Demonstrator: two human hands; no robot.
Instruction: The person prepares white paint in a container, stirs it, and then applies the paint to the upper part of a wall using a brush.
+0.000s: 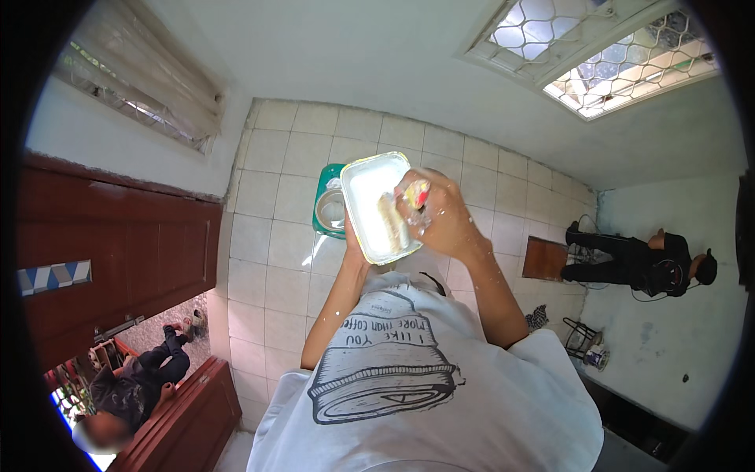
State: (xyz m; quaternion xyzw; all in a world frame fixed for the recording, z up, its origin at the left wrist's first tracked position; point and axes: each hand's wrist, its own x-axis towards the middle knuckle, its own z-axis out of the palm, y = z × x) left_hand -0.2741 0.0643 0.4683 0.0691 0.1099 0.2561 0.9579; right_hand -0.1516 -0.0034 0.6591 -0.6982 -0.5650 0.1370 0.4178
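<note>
My left hand point(354, 239) grips a white rectangular plastic tub point(367, 203) with a yellow edge from its left and lower side, tilted up before me. White paint seems to coat its inside. In my right hand point(436, 215) is a paintbrush point(417, 193) with a red and yellow handle; its pale bristles point(392, 224) lie over the tub. The bristles look blurred. Small white spots dot both forearms.
Beyond the tub, a green stool point(321, 221) carries a round container point(331, 209) on the tiled floor. A person in black point(655, 265) stands at the right by a wooden board point(544, 258). Another person point(138, 383) sits by the open red-brown doors point(118, 259). A black metal rack point(581, 335) stands right.
</note>
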